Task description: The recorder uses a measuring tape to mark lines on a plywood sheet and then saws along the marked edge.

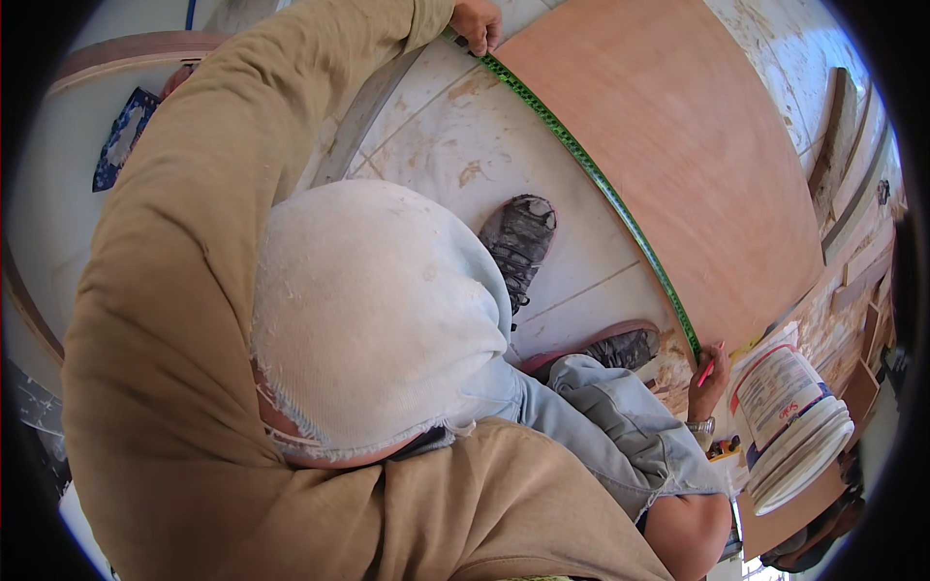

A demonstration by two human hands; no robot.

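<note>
A green tape measure (599, 179) runs stretched along the near edge of a reddish-brown plywood sheet (678, 145). My left hand (476, 24) is closed on the tape at the sheet's far left corner; a dark bit of it shows beside the fingers. At the near right corner my right hand (709, 387) is closed round a thin red pencil (706, 372). Its fingertips are at the other end of the tape. Whether those fingers also pinch the tape, I cannot tell. A metal watch (701, 425) is on my right wrist.
My shoes (523, 247) stand on the stained tile floor (426, 126) beside the sheet. A white bucket (785, 407) lies close to my right hand. Timber strips (833, 145) and wood offcuts (862, 266) lie at the right. A curved wooden edge (136, 46) is at far left.
</note>
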